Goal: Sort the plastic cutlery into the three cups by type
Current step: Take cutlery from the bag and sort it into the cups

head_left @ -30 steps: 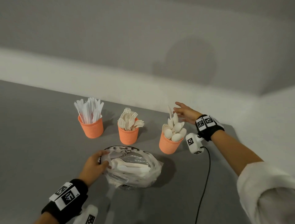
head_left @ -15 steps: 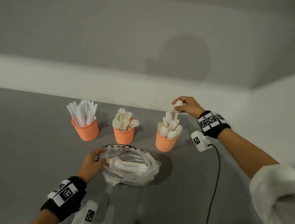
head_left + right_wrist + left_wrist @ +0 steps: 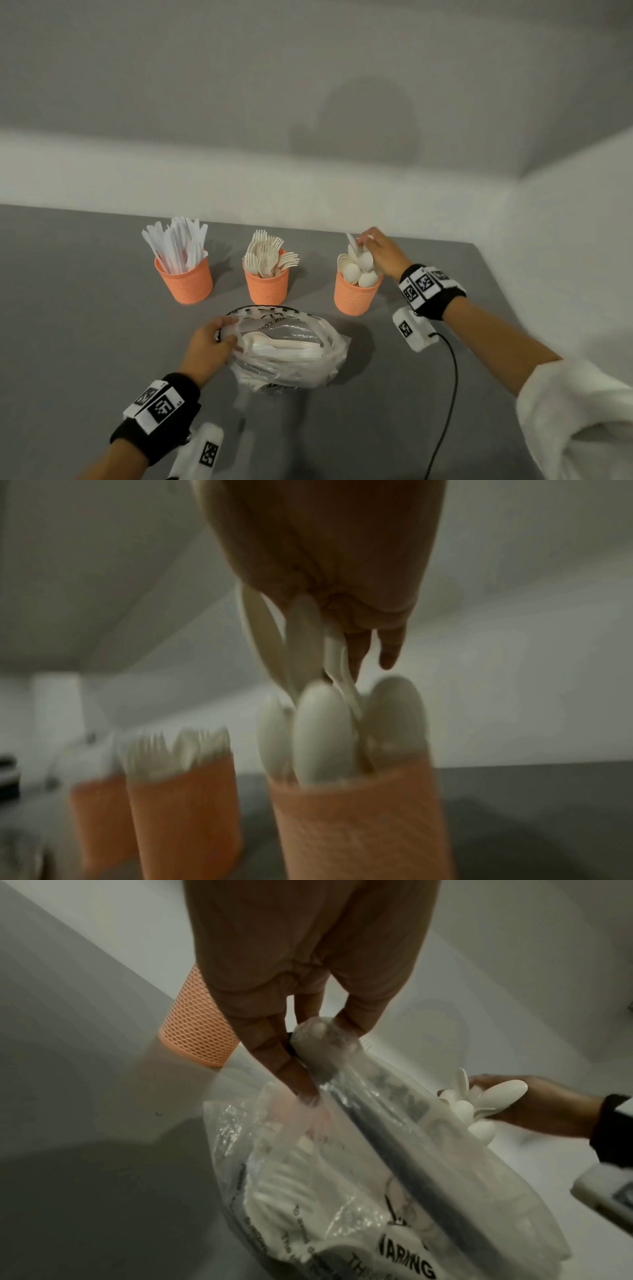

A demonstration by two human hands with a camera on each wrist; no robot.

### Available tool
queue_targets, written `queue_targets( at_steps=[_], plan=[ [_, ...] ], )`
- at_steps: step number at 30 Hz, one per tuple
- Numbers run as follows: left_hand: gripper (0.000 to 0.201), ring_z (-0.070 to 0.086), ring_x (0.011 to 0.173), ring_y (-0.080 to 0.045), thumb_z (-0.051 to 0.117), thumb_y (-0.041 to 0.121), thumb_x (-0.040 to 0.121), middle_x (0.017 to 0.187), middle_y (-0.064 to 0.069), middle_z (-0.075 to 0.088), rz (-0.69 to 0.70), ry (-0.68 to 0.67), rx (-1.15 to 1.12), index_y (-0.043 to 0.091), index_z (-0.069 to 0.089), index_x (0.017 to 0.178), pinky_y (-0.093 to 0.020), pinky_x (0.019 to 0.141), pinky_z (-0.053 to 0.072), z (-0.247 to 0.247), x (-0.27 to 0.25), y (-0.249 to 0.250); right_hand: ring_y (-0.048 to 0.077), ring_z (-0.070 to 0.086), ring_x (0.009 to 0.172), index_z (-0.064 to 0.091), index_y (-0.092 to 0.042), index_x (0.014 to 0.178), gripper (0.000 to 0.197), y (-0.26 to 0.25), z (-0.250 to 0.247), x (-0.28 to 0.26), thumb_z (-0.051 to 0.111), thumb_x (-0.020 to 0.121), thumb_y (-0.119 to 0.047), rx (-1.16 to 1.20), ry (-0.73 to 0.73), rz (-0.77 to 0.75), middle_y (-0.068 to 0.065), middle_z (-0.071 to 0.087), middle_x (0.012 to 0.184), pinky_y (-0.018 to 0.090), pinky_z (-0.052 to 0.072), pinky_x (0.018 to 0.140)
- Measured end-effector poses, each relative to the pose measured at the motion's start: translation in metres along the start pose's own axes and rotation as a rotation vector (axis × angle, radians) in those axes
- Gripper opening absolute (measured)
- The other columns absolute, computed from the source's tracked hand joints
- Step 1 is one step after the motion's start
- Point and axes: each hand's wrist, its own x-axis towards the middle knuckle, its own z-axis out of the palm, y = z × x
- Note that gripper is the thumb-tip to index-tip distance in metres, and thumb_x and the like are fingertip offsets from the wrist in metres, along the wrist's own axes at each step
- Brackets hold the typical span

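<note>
Three orange cups stand in a row in the head view: the knives cup (image 3: 183,284), the forks cup (image 3: 265,289) and the spoons cup (image 3: 354,296). My right hand (image 3: 364,245) is at the top of the spoons cup (image 3: 356,813), fingers curled round white spoon handles (image 3: 303,631) that point down into it. In front of the cups lies a clear plastic bag (image 3: 291,353) with more white cutlery inside. My left hand (image 3: 224,334) pinches the bag's rim (image 3: 329,1053) between thumb and fingers, holding its mouth up.
The cups and bag sit on a grey table (image 3: 85,342) against a pale wall. A black cable (image 3: 448,394) runs down from the right wrist camera (image 3: 412,329) across the table on the right. The table's right edge (image 3: 507,308) is close to the spoons cup.
A second ago my right hand hovered open beside the spoons. It then pinched a spoon above the cup and has now come down onto the cup top. My left hand kept holding the bag.
</note>
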Motion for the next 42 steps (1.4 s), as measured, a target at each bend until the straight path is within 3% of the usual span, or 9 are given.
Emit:
queue_targets(
  at_steps=[6, 11, 15, 21, 24, 28, 34, 39, 42],
  plan=[
    [0.033, 0.063, 0.065, -0.024, 0.043, -0.011, 0.086, 0.091, -0.014, 0.062, 0.015, -0.030, 0.006, 0.000, 0.055, 0.114, -0.015, 0.043, 0.048, -0.003, 0.000, 0.001, 0.014, 0.047, 0.115, 0.051, -0.018, 0.122, 0.031, -0.004, -0.004, -0.012, 0.030, 0.101, -0.025, 0.058, 0.138, -0.065, 0.000, 0.053, 0.127, 0.025, 0.033, 0.097],
    [0.034, 0.063, 0.066, -0.028, 0.042, -0.012, 0.086, 0.084, 0.002, 0.059, 0.009, -0.051, -0.001, 0.000, 0.055, 0.115, -0.016, 0.042, 0.049, -0.004, 0.003, -0.001, 0.019, 0.030, 0.139, 0.049, -0.020, 0.131, 0.049, -0.014, 0.010, -0.018, 0.061, 0.086, -0.037, -0.572, 0.007, -0.368, 0.003, 0.033, 0.152, 0.041, 0.015, 0.116],
    [0.034, 0.063, 0.068, -0.028, 0.043, -0.012, 0.085, 0.099, -0.007, 0.057, 0.024, -0.048, 0.011, -0.001, 0.055, 0.115, -0.018, 0.043, 0.050, -0.005, 0.004, 0.000, 0.026, 0.056, 0.108, 0.062, -0.007, 0.108, 0.023, -0.009, 0.010, -0.011, 0.057, 0.087, -0.014, -0.407, 0.127, -0.390, 0.010, 0.057, 0.118, 0.030, 0.041, 0.089],
    [0.033, 0.064, 0.069, -0.029, 0.044, -0.012, 0.086, 0.101, -0.009, 0.057, 0.020, -0.048, 0.016, -0.001, 0.055, 0.115, -0.020, 0.047, 0.051, -0.004, 0.003, -0.001, 0.026, 0.055, 0.089, 0.064, -0.001, 0.106, 0.028, 0.006, 0.011, -0.013, 0.039, 0.092, 0.000, -0.388, 0.232, -0.273, 0.017, 0.052, 0.109, 0.023, 0.038, 0.075],
    [0.033, 0.064, 0.071, -0.030, 0.044, -0.012, 0.086, 0.106, -0.008, 0.056, 0.019, -0.053, 0.017, -0.001, 0.055, 0.115, -0.022, 0.048, 0.052, -0.005, 0.004, -0.001, 0.031, 0.053, 0.110, 0.055, -0.005, 0.125, 0.034, 0.002, 0.009, -0.010, 0.035, 0.097, -0.010, -0.564, 0.202, -0.266, 0.016, 0.053, 0.125, 0.036, 0.042, 0.092],
    [0.032, 0.064, 0.075, -0.033, 0.044, -0.011, 0.086, 0.110, -0.010, 0.055, 0.019, -0.052, 0.015, -0.002, 0.055, 0.115, -0.027, 0.054, 0.053, -0.004, 0.005, -0.001, 0.025, 0.017, 0.144, 0.026, -0.010, 0.146, 0.051, -0.003, 0.015, 0.001, 0.023, 0.101, -0.035, -0.777, 0.116, -0.122, 0.012, 0.022, 0.155, 0.043, 0.012, 0.117],
    [0.031, 0.065, 0.070, -0.028, 0.045, -0.010, 0.086, 0.110, -0.010, 0.058, 0.010, -0.055, 0.036, -0.002, 0.055, 0.114, -0.016, 0.050, 0.052, -0.002, 0.006, -0.007, 0.025, -0.007, 0.147, 0.002, -0.027, 0.150, 0.076, 0.004, 0.022, 0.007, 0.023, 0.089, -0.068, -0.786, -0.106, -0.013, 0.010, -0.007, 0.159, 0.051, -0.004, 0.116],
    [0.031, 0.064, 0.069, -0.028, 0.045, -0.010, 0.085, 0.108, -0.013, 0.060, 0.013, -0.050, 0.059, -0.002, 0.056, 0.113, -0.018, 0.052, 0.048, 0.001, 0.007, -0.009, 0.028, 0.025, 0.141, 0.040, -0.023, 0.140, 0.069, -0.005, 0.029, 0.018, 0.043, 0.085, -0.064, -0.778, -0.141, -0.001, 0.008, 0.018, 0.156, 0.047, 0.020, 0.115],
    [0.031, 0.064, 0.064, -0.023, 0.045, -0.011, 0.085, 0.106, -0.012, 0.058, 0.020, -0.046, 0.045, -0.002, 0.056, 0.112, -0.012, 0.046, 0.048, 0.001, 0.008, -0.007, 0.026, 0.056, 0.110, 0.061, -0.018, 0.114, 0.047, -0.009, 0.036, 0.023, 0.052, 0.084, -0.054, -0.629, 0.057, -0.052, 0.006, 0.055, 0.124, 0.035, 0.039, 0.095]
  ],
)
